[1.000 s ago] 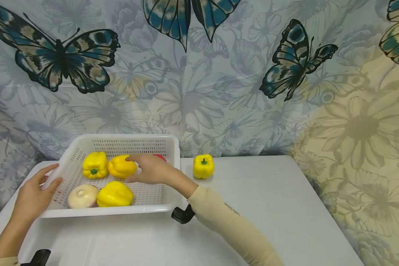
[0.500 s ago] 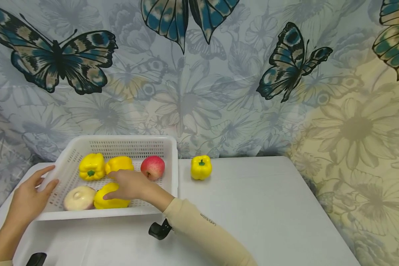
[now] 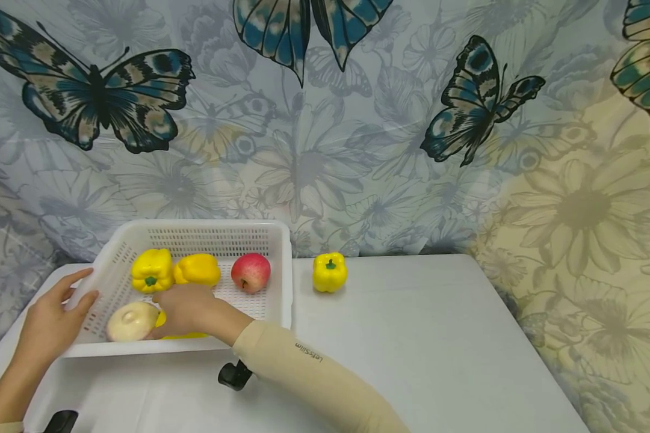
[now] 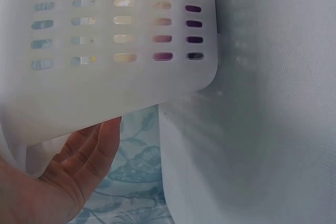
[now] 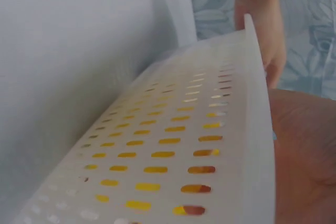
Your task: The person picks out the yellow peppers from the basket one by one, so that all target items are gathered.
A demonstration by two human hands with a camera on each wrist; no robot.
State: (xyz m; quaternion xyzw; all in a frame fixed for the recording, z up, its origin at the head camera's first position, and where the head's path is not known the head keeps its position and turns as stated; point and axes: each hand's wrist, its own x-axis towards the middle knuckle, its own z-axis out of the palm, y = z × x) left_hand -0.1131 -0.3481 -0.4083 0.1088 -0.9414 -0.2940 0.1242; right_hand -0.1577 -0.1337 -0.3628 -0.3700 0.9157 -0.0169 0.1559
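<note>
In the head view my right hand [image 3: 186,310] reaches into the white basket [image 3: 249,344] and grips the front yellow bell pepper [image 3: 186,335], covering most of it. Beside its thumb lies a pale onion [image 3: 132,321]. My left hand [image 3: 56,316] holds the basket's left rim, and the left wrist view shows its fingers [image 4: 107,142] at that rim. Farther back in the basket are two more yellow bell peppers, one upright [image 3: 151,270] and one on its side [image 3: 197,269]. A red apple [image 3: 251,272] sits at the back right of it. In the right wrist view, the basket wall hides the right fingertips.
Another yellow bell pepper [image 3: 330,272] stands on the white table [image 3: 422,343], right of the basket. A butterfly-patterned cloth [image 3: 330,156] hangs behind the table. The basket's perforated side wall [image 5: 157,140] rises between the right wrist camera and the contents.
My right hand has moved from beside the back pepper, leftward and toward the front, onto the front yellow bell pepper. The apple came into full view. The left hand stays at the rim.
</note>
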